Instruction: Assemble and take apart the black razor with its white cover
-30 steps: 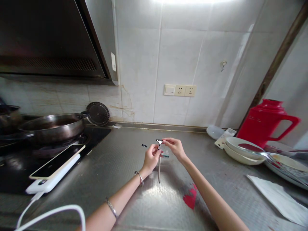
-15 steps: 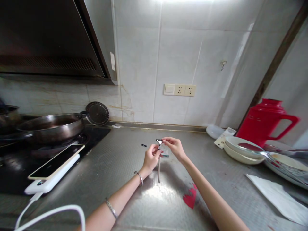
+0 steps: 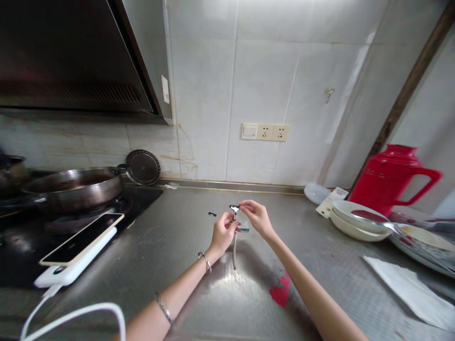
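Above the counter I hold a small T-shaped thing that looks like a razor, with a black crossbar, a white neck and a long grey handle hanging down. My left hand pinches it just below the neck, fingers closed. The closed fingertips of my right hand are at the right end of the black crossbar. A small black piece lies on the counter left of my hands. Partly behind my fingers is a small clear item with a dark blue-green edge.
At left, a steel pan sits on the black stove, with a phone on a white power bank in front. Right are a red thermos, stacked bowls and a white paper. Red scraps lie near my right forearm.
Almost nothing differs. The view has shifted very slightly, and both hands keep the same grip on the razor.
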`<action>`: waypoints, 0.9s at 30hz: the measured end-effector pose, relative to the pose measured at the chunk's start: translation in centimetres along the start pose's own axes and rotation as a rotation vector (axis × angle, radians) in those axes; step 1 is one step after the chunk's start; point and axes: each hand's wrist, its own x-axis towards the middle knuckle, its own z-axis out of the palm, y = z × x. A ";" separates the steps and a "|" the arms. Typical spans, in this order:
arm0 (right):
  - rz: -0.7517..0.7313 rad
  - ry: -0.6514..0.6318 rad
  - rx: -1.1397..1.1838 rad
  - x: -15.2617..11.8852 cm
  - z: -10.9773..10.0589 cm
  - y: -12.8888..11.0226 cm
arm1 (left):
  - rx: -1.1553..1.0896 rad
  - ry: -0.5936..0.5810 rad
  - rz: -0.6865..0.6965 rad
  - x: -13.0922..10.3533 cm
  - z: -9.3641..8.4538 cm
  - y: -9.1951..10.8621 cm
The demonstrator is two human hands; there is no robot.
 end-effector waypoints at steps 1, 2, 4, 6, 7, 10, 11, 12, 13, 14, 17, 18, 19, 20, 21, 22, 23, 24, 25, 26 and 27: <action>-0.002 0.004 -0.002 0.0 0.0 0.0 | 0.003 0.001 0.003 0.0 0.0 0.0; -0.002 0.010 -0.003 -0.1 0.1 0.1 | 0.004 0.001 0.005 0.0 0.0 0.0; 0.004 0.021 -0.007 -0.1 0.1 0.0 | 0.010 -0.002 0.002 0.0 0.1 0.0; 0.015 0.025 -0.004 -0.2 0.2 0.0 | 0.017 -0.009 -0.005 0.0 0.1 0.0; 0.021 0.026 0.003 -0.2 0.2 -0.1 | 0.019 -0.012 -0.006 0.0 0.1 0.1; 0.031 0.030 0.029 -0.2 0.2 -0.2 | 0.021 -0.016 -0.002 0.0 0.1 0.1; 0.033 0.030 0.033 -0.2 0.2 -0.3 | 0.022 -0.013 -0.002 0.0 0.1 0.1; 0.034 0.029 0.034 -0.2 0.2 -0.3 | 0.023 -0.011 -0.003 0.0 0.1 0.1; 0.035 0.026 0.032 -0.2 0.2 -0.3 | 0.021 -0.009 -0.004 0.0 0.1 0.1; 0.035 0.021 0.028 -0.2 0.2 -0.3 | 0.018 -0.008 -0.003 -0.1 0.1 0.1; 0.039 0.017 0.022 -0.2 0.2 -0.3 | 0.002 -0.005 -0.002 -0.1 0.2 0.0; 0.043 0.018 0.022 -0.2 0.2 -0.4 | -0.002 -0.002 0.000 -0.1 0.2 0.0; 0.047 0.019 0.022 -0.2 0.2 -0.4 | -0.005 0.001 0.001 -0.1 0.2 -0.1; 0.050 0.022 0.024 -0.2 0.2 -0.5 | -0.004 0.003 0.004 -0.1 0.2 -0.1; 0.054 0.023 0.026 -0.2 0.3 -0.5 | -0.002 0.004 0.006 -0.1 0.2 0.0; 0.057 0.024 0.029 -0.2 0.3 -0.6 | 0.004 0.006 0.008 -0.1 0.2 0.0; 0.060 0.026 0.034 -0.2 0.3 -0.6 | 0.011 0.005 0.007 -0.1 0.2 0.0; 0.064 0.028 0.039 -0.2 0.3 -0.7 | 0.017 0.005 0.004 -0.1 0.2 0.1; 0.067 0.028 0.043 -0.2 0.3 -0.7 | 0.022 0.006 0.001 -0.1 0.2 0.1; 0.070 0.028 0.047 -0.2 0.3 -0.8 | 0.025 0.010 0.000 -0.2 0.2 0.2; 0.072 0.028 0.049 -0.2 0.3 -0.8 | 0.026 0.014 0.001 -0.2 0.2 0.2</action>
